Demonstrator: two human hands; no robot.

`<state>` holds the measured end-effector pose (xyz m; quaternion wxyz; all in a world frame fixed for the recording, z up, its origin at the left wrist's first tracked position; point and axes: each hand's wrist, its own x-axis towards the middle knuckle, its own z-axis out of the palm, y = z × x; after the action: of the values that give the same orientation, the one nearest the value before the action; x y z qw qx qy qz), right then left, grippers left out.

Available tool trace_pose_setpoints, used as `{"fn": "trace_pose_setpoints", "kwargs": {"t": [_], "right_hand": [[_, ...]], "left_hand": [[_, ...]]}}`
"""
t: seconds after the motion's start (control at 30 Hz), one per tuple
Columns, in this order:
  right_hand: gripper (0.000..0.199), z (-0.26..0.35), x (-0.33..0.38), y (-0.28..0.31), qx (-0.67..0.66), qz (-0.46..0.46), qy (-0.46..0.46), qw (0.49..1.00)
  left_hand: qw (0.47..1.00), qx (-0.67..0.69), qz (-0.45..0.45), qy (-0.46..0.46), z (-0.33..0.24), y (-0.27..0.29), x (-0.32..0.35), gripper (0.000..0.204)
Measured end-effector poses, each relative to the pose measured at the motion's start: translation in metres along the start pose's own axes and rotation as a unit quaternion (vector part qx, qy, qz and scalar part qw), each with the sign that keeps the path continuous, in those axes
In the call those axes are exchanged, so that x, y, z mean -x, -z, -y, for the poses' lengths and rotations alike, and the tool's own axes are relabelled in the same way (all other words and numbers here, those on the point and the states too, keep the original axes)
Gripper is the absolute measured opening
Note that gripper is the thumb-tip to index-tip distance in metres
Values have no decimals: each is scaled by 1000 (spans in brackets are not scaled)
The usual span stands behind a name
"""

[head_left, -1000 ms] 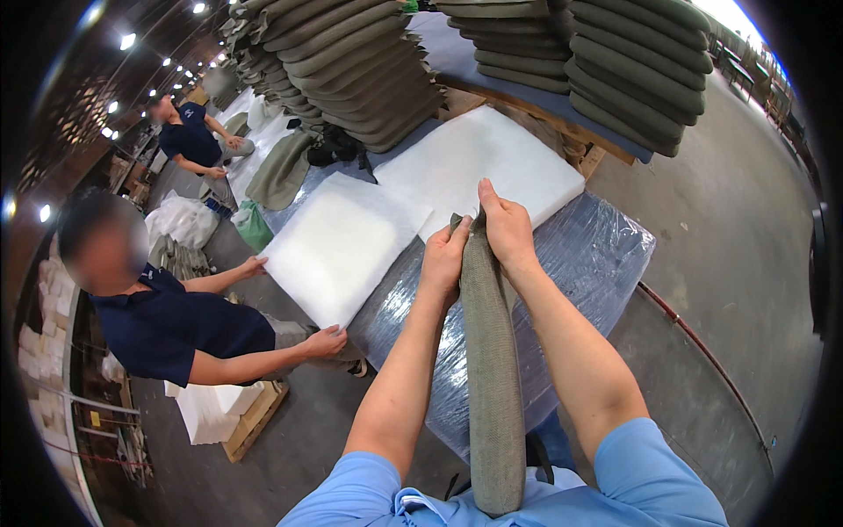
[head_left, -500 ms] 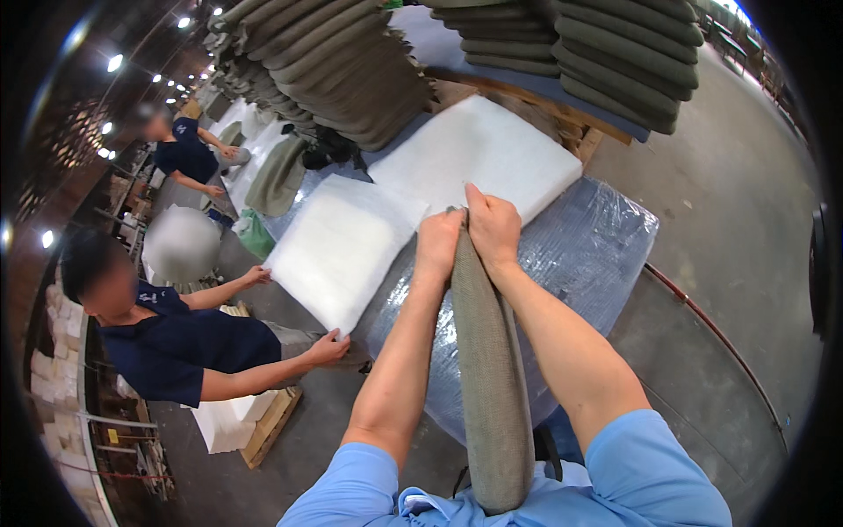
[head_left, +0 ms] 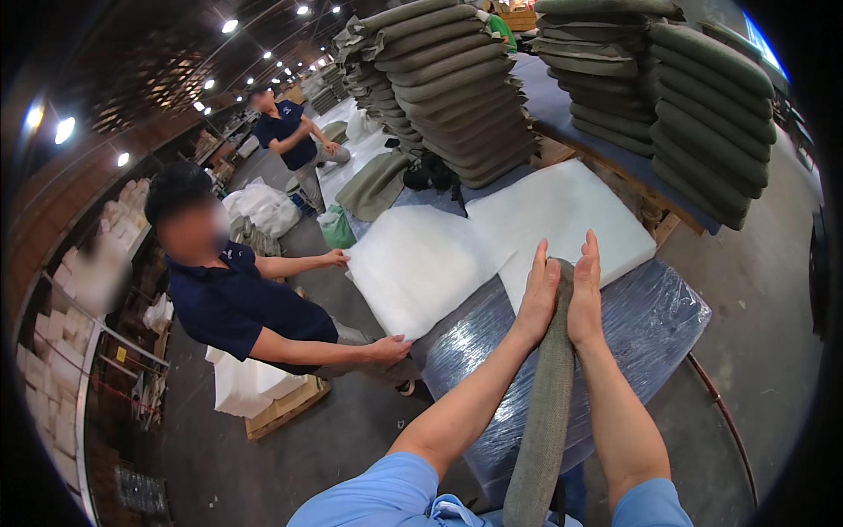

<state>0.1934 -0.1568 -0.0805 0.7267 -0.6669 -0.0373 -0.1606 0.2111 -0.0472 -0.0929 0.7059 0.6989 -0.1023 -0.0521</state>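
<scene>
A long grey-green fabric cushion (head_left: 543, 422) stands edge-on before me, its near end against my body. My left hand (head_left: 537, 303) lies flat on the left side of its far end, fingers stretched out. On the opposite side my right hand (head_left: 586, 299) is also flat with straight fingers, so the cushion sits between both palms. Just beyond my hands, a thick white padding block (head_left: 571, 211) rests on the plastic-wrapped table (head_left: 479, 373). Left of that, a co-worker's hands (head_left: 388, 349) grip the edge of a white padding sheet (head_left: 421, 272).
Tall stacks of grey-green cushions (head_left: 457, 97) and more cushions (head_left: 711, 123) rise at the back. A co-worker (head_left: 237, 299) stands at the left, with another person (head_left: 294, 136) farther off. White blocks lie on a pallet (head_left: 285, 408). A red-brown hose (head_left: 720, 404) runs along the floor at right.
My fingers have let go of the cushion's top edge and straightened, palms now flat against its sides. The view has turned left. The co-worker's white sheet now lies flatter beside the block.
</scene>
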Motion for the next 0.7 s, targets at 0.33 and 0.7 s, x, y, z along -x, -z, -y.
{"fn": "trace_pose_setpoints", "kwargs": {"t": [0.33, 0.7], "right_hand": [[78, -8, 3, -8, -25, 41, -1, 999], [81, -31, 14, -18, 20, 9, 10, 1000]], "left_hand": [[986, -162, -12, -30, -10, -5, -5, 80], [996, 56, 21, 66, -35, 15, 11, 88]]}}
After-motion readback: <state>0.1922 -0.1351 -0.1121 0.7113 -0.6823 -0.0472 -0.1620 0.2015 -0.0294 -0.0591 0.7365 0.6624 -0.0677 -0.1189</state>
